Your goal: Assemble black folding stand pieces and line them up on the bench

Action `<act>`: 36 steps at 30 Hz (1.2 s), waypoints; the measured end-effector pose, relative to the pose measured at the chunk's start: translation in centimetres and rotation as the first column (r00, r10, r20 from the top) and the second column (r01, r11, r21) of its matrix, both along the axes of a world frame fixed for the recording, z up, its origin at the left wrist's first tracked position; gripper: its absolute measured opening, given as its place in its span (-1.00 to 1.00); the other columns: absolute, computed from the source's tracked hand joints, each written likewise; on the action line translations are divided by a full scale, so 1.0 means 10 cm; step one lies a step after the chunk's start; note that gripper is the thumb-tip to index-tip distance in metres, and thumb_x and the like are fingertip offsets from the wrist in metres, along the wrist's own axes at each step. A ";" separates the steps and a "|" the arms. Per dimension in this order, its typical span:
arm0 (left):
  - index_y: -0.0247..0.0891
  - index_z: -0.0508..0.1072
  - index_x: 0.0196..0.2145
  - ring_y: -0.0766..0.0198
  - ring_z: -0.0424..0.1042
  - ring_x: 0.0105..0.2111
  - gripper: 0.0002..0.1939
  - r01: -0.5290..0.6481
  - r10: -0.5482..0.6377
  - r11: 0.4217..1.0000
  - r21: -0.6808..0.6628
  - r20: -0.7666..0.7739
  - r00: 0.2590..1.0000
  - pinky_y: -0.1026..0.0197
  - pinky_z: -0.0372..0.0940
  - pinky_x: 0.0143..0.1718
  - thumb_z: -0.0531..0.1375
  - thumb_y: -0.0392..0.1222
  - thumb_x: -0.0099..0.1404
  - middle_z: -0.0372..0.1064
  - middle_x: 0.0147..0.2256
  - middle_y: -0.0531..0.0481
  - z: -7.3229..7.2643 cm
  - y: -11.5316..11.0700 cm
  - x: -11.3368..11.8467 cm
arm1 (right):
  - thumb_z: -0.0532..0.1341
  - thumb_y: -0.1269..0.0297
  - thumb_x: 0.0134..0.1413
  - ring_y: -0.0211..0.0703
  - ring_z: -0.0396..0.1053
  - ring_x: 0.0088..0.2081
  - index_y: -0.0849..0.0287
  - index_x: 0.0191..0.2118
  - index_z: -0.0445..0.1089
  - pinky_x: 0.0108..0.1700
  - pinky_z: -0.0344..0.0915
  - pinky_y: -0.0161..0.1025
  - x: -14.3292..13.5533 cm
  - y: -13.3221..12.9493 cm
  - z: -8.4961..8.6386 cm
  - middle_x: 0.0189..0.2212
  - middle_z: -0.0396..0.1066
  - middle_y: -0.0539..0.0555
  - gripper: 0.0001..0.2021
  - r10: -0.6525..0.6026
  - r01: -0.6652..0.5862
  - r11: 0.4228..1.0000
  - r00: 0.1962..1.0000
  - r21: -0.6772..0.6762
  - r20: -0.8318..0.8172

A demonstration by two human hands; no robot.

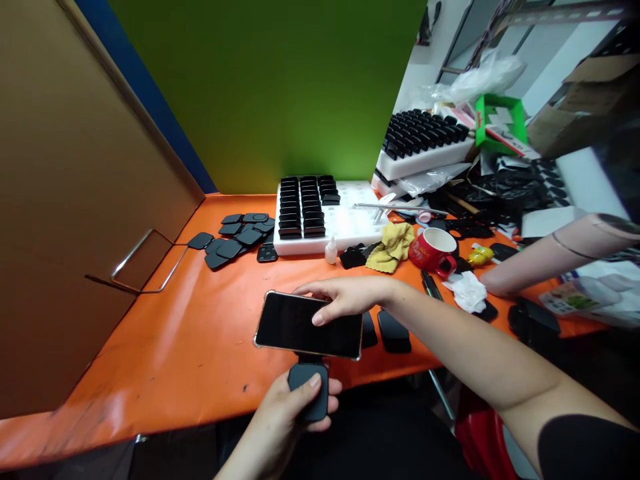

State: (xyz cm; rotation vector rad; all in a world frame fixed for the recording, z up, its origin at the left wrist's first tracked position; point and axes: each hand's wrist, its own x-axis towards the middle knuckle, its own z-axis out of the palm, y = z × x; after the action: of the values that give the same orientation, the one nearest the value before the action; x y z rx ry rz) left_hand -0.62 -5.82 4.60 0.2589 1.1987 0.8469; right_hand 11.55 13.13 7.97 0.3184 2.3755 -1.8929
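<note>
phone: above near edge of desk; likely light, stiff, slippery, easy to crack (shiny front!); best held by its sides | right hand: holds its far edge, thumb on top | left hand: grips black square pad; can't tell if they join

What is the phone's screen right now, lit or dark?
Dark: the phone in the right hand shows plain black, with no image visible.

Can't make out any actual words or numbers here, tbh. The red mug has gold markings, the green box some pale lettering, the plastic packet a green print, all too small or blurry to read.
</note>
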 end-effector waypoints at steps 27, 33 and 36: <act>-0.37 0.30 -0.15 0.32 0.42 -0.39 -0.70 0.061 -0.059 0.997 -0.038 0.047 0.997 0.36 0.27 -0.49 0.15 -0.15 0.20 0.45 -0.27 -0.19 0.26 -0.01 -0.04 | 0.21 0.08 -0.01 -0.15 0.21 0.02 0.11 0.15 0.10 -0.03 0.15 -0.30 0.02 0.05 -0.14 0.06 0.21 0.11 -0.40 -0.109 0.129 0.941 0.991 -0.313 0.081; -0.42 0.36 -0.31 0.37 0.38 -0.50 -0.82 0.042 -0.042 0.999 -0.017 0.018 0.999 0.41 0.18 -0.59 0.15 -0.21 0.19 0.45 -0.38 -0.18 0.35 -0.07 -0.03 | -0.18 -0.26 0.04 -0.13 0.35 -0.16 0.22 0.06 0.22 -0.18 0.24 -0.26 -0.10 0.12 -0.51 -0.07 0.33 0.19 -0.29 -0.049 0.097 0.547 0.995 -0.831 0.083; -0.41 0.38 -0.25 0.36 0.38 -0.51 -0.79 0.055 -0.051 0.996 -0.067 0.063 0.997 0.42 0.17 -0.60 0.17 -0.22 0.17 0.44 -0.40 -0.15 0.34 -0.10 -0.05 | -0.35 -0.29 0.02 -0.05 0.38 -0.19 0.36 -0.02 0.29 -0.17 0.24 -0.20 -0.15 0.05 -0.63 -0.13 0.37 0.27 -0.15 0.015 0.034 0.401 0.999 -0.915 0.044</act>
State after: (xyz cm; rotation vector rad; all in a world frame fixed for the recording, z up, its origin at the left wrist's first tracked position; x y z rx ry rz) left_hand -1.10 -6.84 8.04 0.2069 1.1566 0.7613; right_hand 10.03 13.67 1.67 0.2399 0.9119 -2.7696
